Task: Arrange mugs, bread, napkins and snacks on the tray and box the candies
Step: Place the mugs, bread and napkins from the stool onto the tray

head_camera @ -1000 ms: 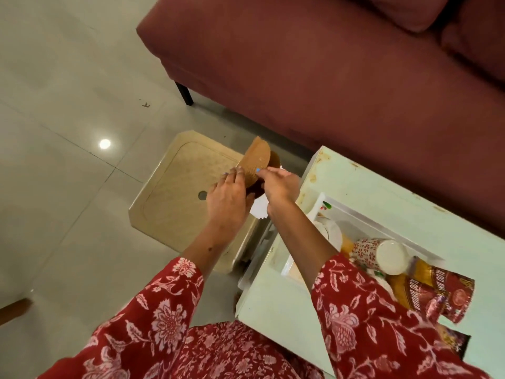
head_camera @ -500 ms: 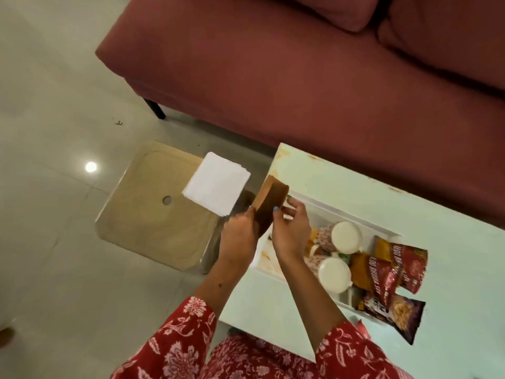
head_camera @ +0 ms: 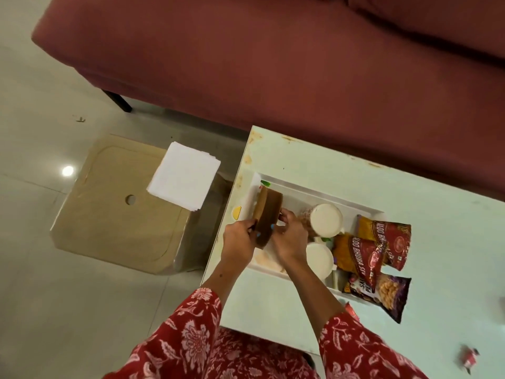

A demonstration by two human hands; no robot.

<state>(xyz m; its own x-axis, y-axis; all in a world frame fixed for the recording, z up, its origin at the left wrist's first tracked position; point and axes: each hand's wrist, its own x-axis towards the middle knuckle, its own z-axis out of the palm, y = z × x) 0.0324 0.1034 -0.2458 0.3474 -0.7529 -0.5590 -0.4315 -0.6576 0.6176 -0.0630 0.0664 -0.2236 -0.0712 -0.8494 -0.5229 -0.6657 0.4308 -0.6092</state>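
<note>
Over the tray (head_camera: 314,191), both hands (head_camera: 262,239) clasp the brown holder (head_camera: 266,214).

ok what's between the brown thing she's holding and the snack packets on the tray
In the head view, two white-topped mugs, one farther and one nearer, sit on the tray between the brown holder and the snack packets.

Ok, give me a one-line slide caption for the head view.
Both hands lower bread into the tray beside two mugs.
</note>
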